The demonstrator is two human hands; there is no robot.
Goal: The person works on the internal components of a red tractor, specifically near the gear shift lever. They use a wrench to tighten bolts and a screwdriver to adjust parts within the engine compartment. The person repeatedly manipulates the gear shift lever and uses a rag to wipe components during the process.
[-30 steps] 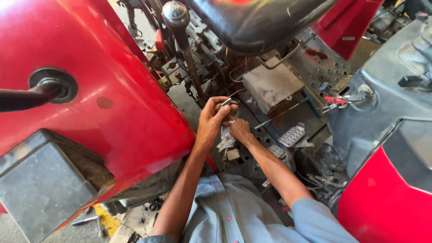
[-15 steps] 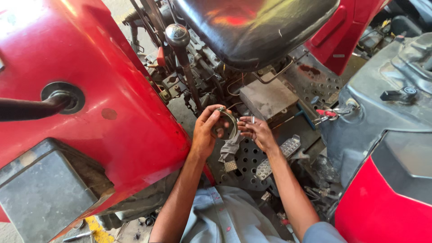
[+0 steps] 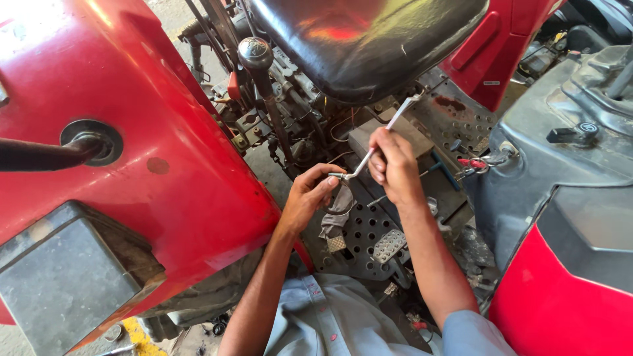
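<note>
The metal rod point(image 3: 376, 148) ran slantwise just below the black seat point(image 3: 369, 39). The right hand point(image 3: 394, 165) had its fingers closed around the rod's middle, while the left hand point(image 3: 310, 194), lower and further from the seat, pinched the rod's lower end between thumb and fingertips. The rod's upper end poked out past the right fingers toward the seat. A grey rag point(image 3: 336, 211) hung beneath the left hand, above the perforated footplate point(image 3: 366, 234).
</note>
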